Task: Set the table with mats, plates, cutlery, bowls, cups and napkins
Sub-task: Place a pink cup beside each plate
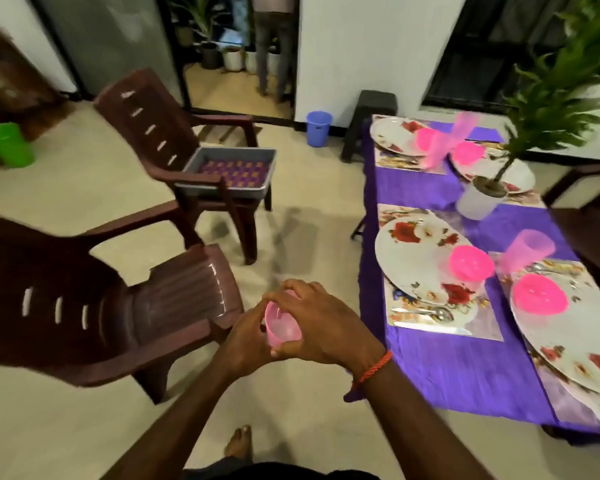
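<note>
A pale pink plastic cup (pixel 280 326) sits between both hands, over the floor left of the table. My left hand (pixel 245 336) grips its left side and my right hand (pixel 317 323) wraps over its top and right side. On the purple-clothed table (pixel 465 368) lie shiny mats (pixel 478 323) with flowered white plates (pixel 413 261), each carrying an upturned bright pink bowl (pixel 471 262). Two more pink cups (pixel 529 249) (pixel 463 128) stand on the table. A spoon (pixel 437 311) lies on the near mat.
Two brown plastic chairs (pixel 94 306) stand left of me. The farther one holds a grey tray (pixel 232 171) with patterned purple cloth inside. A potted plant (pixel 482 199) stands mid-table. A blue bin (pixel 318 128), a dark stool (pixel 371 116) and a green bucket (pixel 7 145) are on the floor.
</note>
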Available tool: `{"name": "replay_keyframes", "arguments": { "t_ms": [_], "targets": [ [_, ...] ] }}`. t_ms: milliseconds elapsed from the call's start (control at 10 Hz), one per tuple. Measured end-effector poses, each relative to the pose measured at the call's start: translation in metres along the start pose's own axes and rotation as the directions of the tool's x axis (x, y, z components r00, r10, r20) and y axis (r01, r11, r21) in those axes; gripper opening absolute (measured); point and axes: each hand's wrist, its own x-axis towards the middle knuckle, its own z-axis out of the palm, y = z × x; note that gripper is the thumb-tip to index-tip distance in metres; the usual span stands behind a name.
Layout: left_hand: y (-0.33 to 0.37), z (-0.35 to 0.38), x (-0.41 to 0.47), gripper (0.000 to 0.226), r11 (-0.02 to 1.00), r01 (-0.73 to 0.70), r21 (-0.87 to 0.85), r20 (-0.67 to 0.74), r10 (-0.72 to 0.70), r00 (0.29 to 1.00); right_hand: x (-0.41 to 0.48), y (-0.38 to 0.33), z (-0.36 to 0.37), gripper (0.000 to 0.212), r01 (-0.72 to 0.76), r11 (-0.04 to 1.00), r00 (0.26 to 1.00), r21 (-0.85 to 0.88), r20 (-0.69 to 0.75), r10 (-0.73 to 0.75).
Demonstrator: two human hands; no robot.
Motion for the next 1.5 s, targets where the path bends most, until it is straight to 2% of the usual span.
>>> {"name": "replay_keyframes", "arguments": {
  "t_ms": [200,300,400,500,600,700,800,900,1000,1100,1400,1500],
  "targets": [
    [0.007,-0.011,0.057,0.080,0.993,-0.069,-0.091,0.216,0.088,0.973,0.012,0.018,-0.009,0.078,-0.252,0.968,0.959,0.015,-0.127,0.252],
    [0.019,-0.013,0.089,0.077,0.989,-0.073,-0.126,0.334,0.112,0.936,0.012,0.026,-0.011,0.080,-0.346,0.938,0.917,0.019,-0.205,0.342],
    [0.026,-0.002,0.113,0.081,0.991,-0.074,-0.109,0.416,0.113,0.903,0.009,0.035,-0.013,0.083,-0.442,0.896,0.865,0.051,-0.239,0.441],
    [0.041,0.011,0.135,0.097,0.987,-0.107,-0.123,0.454,0.152,0.878,0.007,0.050,-0.022,0.085,-0.503,0.862,0.820,0.065,-0.278,0.500],
    [0.056,0.029,0.162,0.077,0.975,-0.155,-0.159,0.513,0.216,0.831,0.003,0.072,-0.032,0.089,-0.562,0.821,0.768,0.103,-0.302,0.564],
    [0.079,0.048,0.187,0.070,0.965,-0.171,-0.198,0.589,0.257,0.766,-0.004,0.097,-0.041,0.091,-0.620,0.772,0.707,0.140,-0.329,0.627],
    [0.102,0.070,0.206,0.112,0.946,-0.277,-0.171,0.587,0.323,0.742,-0.013,0.124,-0.048,0.089,-0.663,0.722,0.648,0.198,-0.332,0.686],
    [0.118,0.092,0.229,0.111,0.933,-0.341,-0.116,0.628,0.335,0.702,-0.020,0.154,-0.054,0.088,-0.698,0.669,0.586,0.254,-0.333,0.739],
    [0.132,0.110,0.252,0.079,0.923,-0.368,-0.115,0.645,0.351,0.679,-0.028,0.181,-0.060,0.090,-0.731,0.616,0.538,0.294,-0.307,0.785],
    [0.136,0.127,0.276,0.067,0.912,-0.374,-0.165,0.657,0.385,0.648,-0.044,0.210,-0.064,0.093,-0.776,0.544,0.457,0.319,-0.310,0.834],
    [0.146,0.155,0.318,0.052,0.909,-0.367,-0.199,0.678,0.398,0.618,-0.098,0.278,-0.056,0.101,-0.866,0.238,0.095,0.440,-0.322,0.942],
    [0.150,0.162,0.330,0.049,0.912,-0.354,-0.210,0.692,0.394,0.605,-0.110,0.292,-0.048,0.102,-0.871,0.166,0.020,0.463,-0.303,0.953]
  ]
}}
